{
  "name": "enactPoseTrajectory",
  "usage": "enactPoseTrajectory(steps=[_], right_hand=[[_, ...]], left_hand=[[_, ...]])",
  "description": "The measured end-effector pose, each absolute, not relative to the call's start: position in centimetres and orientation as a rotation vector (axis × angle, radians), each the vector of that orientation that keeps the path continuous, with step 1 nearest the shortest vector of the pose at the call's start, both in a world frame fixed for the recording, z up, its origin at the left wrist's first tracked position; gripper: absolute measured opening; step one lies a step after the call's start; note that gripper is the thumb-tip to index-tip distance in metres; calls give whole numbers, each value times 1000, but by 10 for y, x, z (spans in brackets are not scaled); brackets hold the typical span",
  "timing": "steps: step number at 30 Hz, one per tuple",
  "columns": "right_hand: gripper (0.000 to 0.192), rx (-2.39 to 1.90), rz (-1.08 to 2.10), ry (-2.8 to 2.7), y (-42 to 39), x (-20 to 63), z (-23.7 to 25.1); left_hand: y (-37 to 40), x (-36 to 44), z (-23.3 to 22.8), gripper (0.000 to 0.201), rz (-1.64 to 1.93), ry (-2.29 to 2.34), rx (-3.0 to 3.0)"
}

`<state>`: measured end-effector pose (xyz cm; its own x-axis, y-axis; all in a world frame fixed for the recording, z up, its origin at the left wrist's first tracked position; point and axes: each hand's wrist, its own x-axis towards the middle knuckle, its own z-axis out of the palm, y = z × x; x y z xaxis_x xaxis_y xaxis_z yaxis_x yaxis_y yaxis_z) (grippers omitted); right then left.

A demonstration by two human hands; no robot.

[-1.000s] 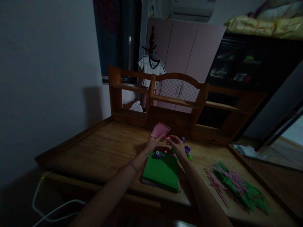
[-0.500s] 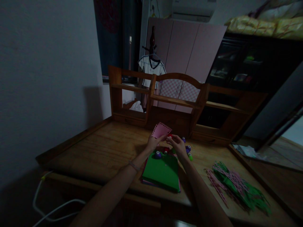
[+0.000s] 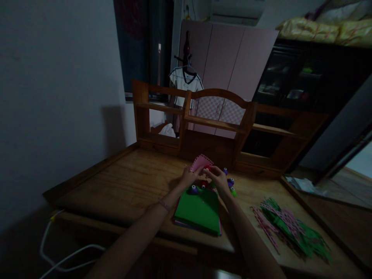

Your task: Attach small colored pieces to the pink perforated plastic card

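Note:
My left hand (image 3: 189, 176) pinches a pink sheet (image 3: 200, 162) with rows of small holes punched along its edges. My right hand (image 3: 218, 176) is closed round a small red craft punch (image 3: 207, 168), which meets the sheet's right-hand corner. Below the hands lies a stack of coloured sheets with a green sheet (image 3: 197, 211) on top. A purple punch (image 3: 193, 189) and another red punch (image 3: 204, 184) sit at the stack's far edge. Beyond my right hand stand more purple punches (image 3: 230, 183) and a lime-green punch (image 3: 233, 192).
A pile of green and pink punched strips (image 3: 290, 226) lies on the right of the wooden desk (image 3: 122, 178). A wooden shelf unit (image 3: 215, 123) rises along the desk's back. A white cable (image 3: 43, 242) hangs at the front left.
The pink sheet has shifted slightly right and turned a little in my left hand. My right hand keeps the red punch at its corner. The other things have not moved.

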<state>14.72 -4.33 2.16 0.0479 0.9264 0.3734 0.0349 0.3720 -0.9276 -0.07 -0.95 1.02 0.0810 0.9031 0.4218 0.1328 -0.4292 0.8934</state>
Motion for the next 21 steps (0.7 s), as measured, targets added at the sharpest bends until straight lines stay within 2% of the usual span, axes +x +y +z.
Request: enactPoseTrajectory(steps=[21], right_hand=[[43, -1056, 904, -1354, -50, 147, 27]], left_hand=[[-5, -1, 2, 28, 1407, 813, 1934]])
